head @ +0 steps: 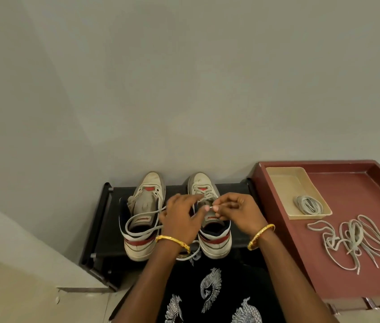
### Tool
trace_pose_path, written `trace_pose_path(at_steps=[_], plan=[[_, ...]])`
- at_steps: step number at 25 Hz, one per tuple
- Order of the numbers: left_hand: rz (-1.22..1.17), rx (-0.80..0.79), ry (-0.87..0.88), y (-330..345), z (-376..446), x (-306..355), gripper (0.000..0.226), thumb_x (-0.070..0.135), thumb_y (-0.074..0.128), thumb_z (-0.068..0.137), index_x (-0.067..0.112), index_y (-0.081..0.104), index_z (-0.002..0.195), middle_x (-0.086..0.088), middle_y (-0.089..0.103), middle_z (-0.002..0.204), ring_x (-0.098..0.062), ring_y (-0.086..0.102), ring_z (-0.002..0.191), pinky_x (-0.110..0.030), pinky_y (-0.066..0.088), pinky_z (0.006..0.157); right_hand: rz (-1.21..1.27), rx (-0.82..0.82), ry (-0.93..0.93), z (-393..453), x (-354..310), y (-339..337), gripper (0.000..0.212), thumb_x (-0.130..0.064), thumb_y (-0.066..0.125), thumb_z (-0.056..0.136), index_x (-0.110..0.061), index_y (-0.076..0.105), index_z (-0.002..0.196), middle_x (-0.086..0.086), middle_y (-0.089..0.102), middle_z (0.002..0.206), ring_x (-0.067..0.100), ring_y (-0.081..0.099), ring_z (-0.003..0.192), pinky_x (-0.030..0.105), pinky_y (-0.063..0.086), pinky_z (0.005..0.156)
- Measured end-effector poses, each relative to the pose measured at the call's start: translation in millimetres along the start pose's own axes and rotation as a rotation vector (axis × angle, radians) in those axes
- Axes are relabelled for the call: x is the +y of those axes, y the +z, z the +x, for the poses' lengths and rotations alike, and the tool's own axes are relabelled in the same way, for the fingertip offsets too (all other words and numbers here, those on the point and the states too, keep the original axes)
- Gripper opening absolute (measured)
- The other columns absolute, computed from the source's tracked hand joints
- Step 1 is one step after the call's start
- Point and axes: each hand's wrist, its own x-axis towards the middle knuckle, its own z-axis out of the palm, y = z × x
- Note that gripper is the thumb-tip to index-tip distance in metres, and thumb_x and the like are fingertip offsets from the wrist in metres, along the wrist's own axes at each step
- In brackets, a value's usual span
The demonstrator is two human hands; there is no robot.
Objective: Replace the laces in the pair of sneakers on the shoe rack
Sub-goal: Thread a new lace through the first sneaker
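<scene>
Two white high-top sneakers with red trim stand toes to the wall on a black shoe rack (pixel 105 220). The left sneaker (pixel 142 217) has bare eyelets and its tongue pulled open. A pale lace (pixel 137 220) loops across its opening. The right sneaker (pixel 210 236) is laced near the toe. My right hand (pixel 238 213) pinches a lace tip over the right sneaker's tongue. My left hand (pixel 182 217) hovers beside it, fingers curled at the lace; its grip is hidden.
A dark red tray (pixel 356 183) sits right of the rack. It holds a beige dish (pixel 284 180) with a coiled lace (pixel 308 205) and a loose tangle of pale laces (pixel 356 241). A plain wall stands close behind the sneakers. A low step lies at left.
</scene>
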Motion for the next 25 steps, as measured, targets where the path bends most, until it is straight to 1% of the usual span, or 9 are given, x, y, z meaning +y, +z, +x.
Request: trace_pose_path(at_steps=[2, 4, 6, 8, 11, 15, 19, 23, 25], plan=[[-0.185, -0.093, -0.029, 17.3, 18.7, -1.7, 0.023, 0.042, 0.063, 0.084, 0.028, 0.07, 0.101, 0.01, 0.068, 0.094, -0.012, 0.06, 0.098, -0.043, 0.046, 0.093, -0.119, 0.077, -0.026, 14.4, 11.8, 3.8, 0.007, -0.016, 0.079, 0.074, -0.017, 0.073, 0.077, 0.006, 0.069, 0.08, 0.02, 0.066, 0.078, 0.028, 0.056, 0.071], [-0.262, -0.161, -0.106, 28.3, 39.3, -8.1, 0.015, 0.028, 0.067, 0.085, 0.019, 0.072, 0.096, 0.004, 0.071, 0.089, -0.013, 0.063, 0.087, -0.032, 0.05, 0.087, -0.206, 0.133, -0.013, 30.6, 19.2, 2.8, 0.007, -0.018, 0.078, 0.074, -0.018, 0.072, 0.078, 0.002, 0.065, 0.087, 0.018, 0.062, 0.086, 0.031, 0.054, 0.079], [-0.2, -0.088, -0.159, 36.4, 57.8, -13.9, 0.013, 0.021, 0.067, 0.085, 0.018, 0.074, 0.096, -0.001, 0.073, 0.093, -0.017, 0.065, 0.09, -0.034, 0.048, 0.091, -0.234, 0.152, 0.039, 47.2, 23.4, 1.0, 0.007, -0.019, 0.074, 0.079, -0.017, 0.07, 0.083, 0.001, 0.065, 0.093, 0.016, 0.061, 0.09, 0.03, 0.052, 0.082], [-0.11, 0.026, -0.202, 43.4, 72.7, -14.9, 0.013, 0.023, 0.066, 0.086, 0.022, 0.074, 0.096, -0.001, 0.074, 0.092, -0.02, 0.065, 0.093, -0.038, 0.042, 0.095, -0.327, 0.131, 0.131, 65.4, 30.5, -2.5, 0.018, -0.023, 0.072, 0.081, -0.015, 0.068, 0.097, 0.002, 0.066, 0.104, 0.016, 0.06, 0.096, 0.026, 0.048, 0.083], [0.199, 0.073, -0.175, 52.6, 82.9, -3.8, 0.018, 0.029, 0.057, 0.091, 0.027, 0.071, 0.104, 0.002, 0.07, 0.1, -0.019, 0.053, 0.106, -0.033, 0.026, 0.088, -0.54, 0.008, 0.262, 83.6, 38.9, -1.2, 0.027, -0.022, 0.067, 0.085, -0.009, 0.067, 0.109, 0.008, 0.066, 0.109, 0.018, 0.059, 0.095, 0.026, 0.047, 0.082], [0.374, -0.008, -0.229, 70.6, 83.4, -7.8, 0.02, 0.026, 0.056, 0.092, 0.027, 0.07, 0.105, 0.0, 0.058, 0.114, -0.022, 0.037, 0.116, -0.039, 0.026, 0.094, -0.489, 0.037, 0.322, 89.7, 50.3, 3.2, 0.026, -0.017, 0.058, 0.089, -0.011, 0.067, 0.112, 0.01, 0.065, 0.115, 0.024, 0.059, 0.105, 0.032, 0.048, 0.089], [0.261, 0.055, -0.288, 84.0, 77.3, -14.3, 0.018, 0.029, 0.058, 0.09, 0.026, 0.07, 0.103, 0.0, 0.047, 0.12, -0.021, 0.037, 0.117, -0.039, 0.025, 0.095, -0.381, 0.054, 0.407, 94.9, 57.7, -2.6, 0.023, -0.007, 0.054, 0.087, -0.014, 0.071, 0.098, 0.007, 0.067, 0.104, 0.021, 0.059, 0.093, 0.03, 0.046, 0.079], [0.242, 0.05, -0.285, 86.8, 82.0, -14.6, 0.017, 0.031, 0.059, 0.09, 0.029, 0.071, 0.102, 0.001, 0.047, 0.121, -0.02, 0.037, 0.116, -0.038, 0.025, 0.094, -0.26, 0.039, 0.426, 95.5, 60.2, -6.6, 0.024, -0.002, 0.056, 0.086, -0.02, 0.07, 0.079, 0.004, 0.066, 0.087, 0.023, 0.06, 0.094, 0.035, 0.049, 0.086], [0.247, 0.036, -0.277, 87.9, 82.8, -11.4, 0.018, 0.03, 0.059, 0.09, 0.029, 0.071, 0.102, 0.0, 0.046, 0.124, -0.021, 0.036, 0.117, -0.038, 0.024, 0.095, -0.24, 0.039, 0.42, 94.3, 60.6, -7.2, 0.023, -0.002, 0.057, 0.086, -0.019, 0.07, 0.078, 0.003, 0.066, 0.085, 0.022, 0.06, 0.093, 0.036, 0.048, 0.088]])
